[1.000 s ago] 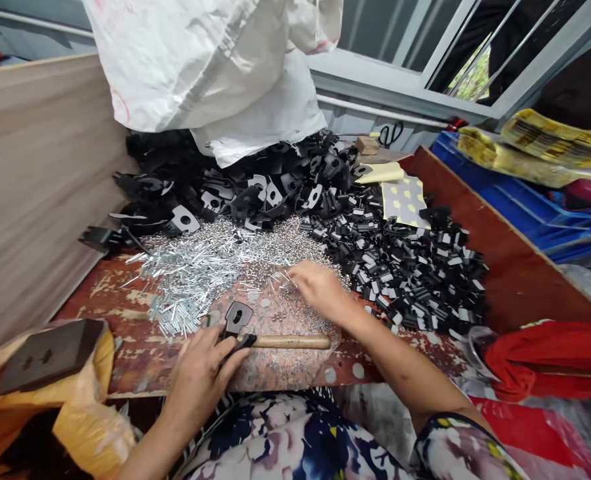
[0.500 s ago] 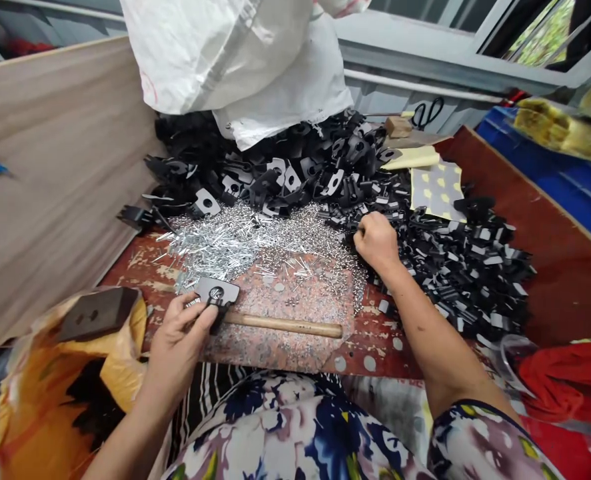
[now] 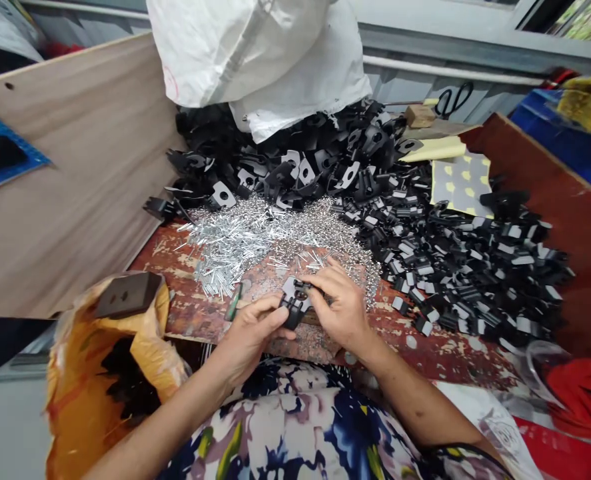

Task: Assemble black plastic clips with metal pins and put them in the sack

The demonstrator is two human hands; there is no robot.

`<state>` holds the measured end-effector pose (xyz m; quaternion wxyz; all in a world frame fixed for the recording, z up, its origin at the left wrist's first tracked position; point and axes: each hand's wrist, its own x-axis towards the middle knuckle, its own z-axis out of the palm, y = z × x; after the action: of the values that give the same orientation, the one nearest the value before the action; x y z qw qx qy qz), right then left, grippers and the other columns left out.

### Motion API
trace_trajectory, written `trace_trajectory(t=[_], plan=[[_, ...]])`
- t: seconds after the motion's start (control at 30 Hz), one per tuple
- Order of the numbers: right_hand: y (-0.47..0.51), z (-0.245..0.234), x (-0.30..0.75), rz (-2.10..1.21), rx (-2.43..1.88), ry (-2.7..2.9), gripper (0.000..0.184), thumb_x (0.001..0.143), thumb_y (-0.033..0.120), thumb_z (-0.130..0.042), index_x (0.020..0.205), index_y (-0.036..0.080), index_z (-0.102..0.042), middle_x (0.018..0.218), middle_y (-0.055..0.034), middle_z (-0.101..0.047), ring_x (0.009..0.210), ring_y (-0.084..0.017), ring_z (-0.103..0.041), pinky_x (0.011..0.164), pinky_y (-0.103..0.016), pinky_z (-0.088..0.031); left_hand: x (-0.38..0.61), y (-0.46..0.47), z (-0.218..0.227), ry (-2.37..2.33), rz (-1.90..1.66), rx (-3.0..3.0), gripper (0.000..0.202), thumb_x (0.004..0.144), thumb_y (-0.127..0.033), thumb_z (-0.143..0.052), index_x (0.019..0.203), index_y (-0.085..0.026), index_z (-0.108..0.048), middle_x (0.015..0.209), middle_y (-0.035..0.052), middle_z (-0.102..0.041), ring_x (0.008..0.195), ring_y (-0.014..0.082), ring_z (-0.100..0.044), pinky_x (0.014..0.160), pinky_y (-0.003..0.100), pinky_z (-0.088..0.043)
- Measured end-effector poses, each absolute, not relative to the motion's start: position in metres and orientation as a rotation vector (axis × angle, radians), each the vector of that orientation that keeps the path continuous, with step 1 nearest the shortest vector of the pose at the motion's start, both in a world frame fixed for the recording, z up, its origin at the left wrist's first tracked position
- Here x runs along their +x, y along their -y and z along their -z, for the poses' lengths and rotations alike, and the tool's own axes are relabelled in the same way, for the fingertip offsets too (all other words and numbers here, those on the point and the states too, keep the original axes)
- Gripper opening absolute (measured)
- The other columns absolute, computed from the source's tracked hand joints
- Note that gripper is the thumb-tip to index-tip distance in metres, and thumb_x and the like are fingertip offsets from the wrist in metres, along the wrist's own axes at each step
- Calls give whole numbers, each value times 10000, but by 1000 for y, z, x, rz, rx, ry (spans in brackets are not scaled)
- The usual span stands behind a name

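Observation:
My left hand [image 3: 249,331] and my right hand [image 3: 339,303] meet over the near edge of the worn red table [image 3: 440,347]. Both pinch a black metal bracket [image 3: 295,300] with a small clip piece on it, held between their fingertips. Just beyond lies a heap of small silver pins [image 3: 255,240]. A pile of small black clips [image 3: 455,267] spreads to the right. Larger black plates with holes [image 3: 295,167] are heaped at the back.
A white woven sack [image 3: 255,53] hangs over the back pile. A wooden board [image 3: 65,173] walls the left side. An orange bag [image 3: 100,373] with a dark plate on top sits near left. Scissors [image 3: 452,100], yellow-spotted sheet [image 3: 458,187], red cloth [image 3: 580,393] at right.
My right hand came back from the clip pile to the bracket. My left hand lifted the bracket off the table and both now grip it together; the hammer handle is hidden behind them.

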<state>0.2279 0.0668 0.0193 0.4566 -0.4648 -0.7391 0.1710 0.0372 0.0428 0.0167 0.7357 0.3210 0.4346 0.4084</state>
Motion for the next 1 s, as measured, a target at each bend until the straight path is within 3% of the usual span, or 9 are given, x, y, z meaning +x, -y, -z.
trace_trajectory(t=[0.2,0.5,0.67,0.83,0.93,1.0], plan=[[-59,-11,215,-368,-1078,1862,284,921,93,-552,1038,268,-742,952,-4,-781,904,-183,-723,1225,-640,-286,42,-44,-19,-876,-958,721,266,742,-410,-876,817,-164,-807,949,52,-612,765,131,-595,636,219,-587],[-43,-8,210,-510,-998,1802,284,920,93,-585,1082,276,-730,958,1,-784,866,-177,-721,1223,-649,-289,26,-34,-10,-826,-887,730,259,788,-410,-838,884,-171,-809,911,33,-640,625,113,-642,599,242,-585],[-34,-4,204,-553,-1027,1779,269,909,85,-591,1038,271,-737,924,6,-781,835,-171,-717,1217,-617,-308,21,-31,-7,-802,-892,749,255,788,-412,-833,866,-170,-814,888,43,-611,706,144,-621,576,239,-579],[-17,2,196,-747,-1084,1742,234,932,163,-590,1091,259,-732,975,-23,-784,902,-198,-730,1184,-543,-383,18,-25,-3,-931,-952,908,224,797,-402,-819,821,-179,-806,1154,66,-543,699,106,-604,592,257,-594],[-13,4,200,-1013,-1087,1774,299,950,196,-573,1201,267,-719,1090,-39,-787,1004,-213,-735,1142,-499,-437,8,-23,0,-982,-918,1021,238,829,-414,-785,814,-179,-813,1373,107,-486,841,166,-626,573,252,-582],[-19,2,211,-1133,-1044,1909,334,953,186,-573,1231,303,-717,1077,-8,-792,987,-200,-737,1109,-487,-461,-3,-21,2,-994,-875,1033,235,838,-411,-780,808,-181,-815,1329,117,-551,859,183,-617,554,233,-550]])
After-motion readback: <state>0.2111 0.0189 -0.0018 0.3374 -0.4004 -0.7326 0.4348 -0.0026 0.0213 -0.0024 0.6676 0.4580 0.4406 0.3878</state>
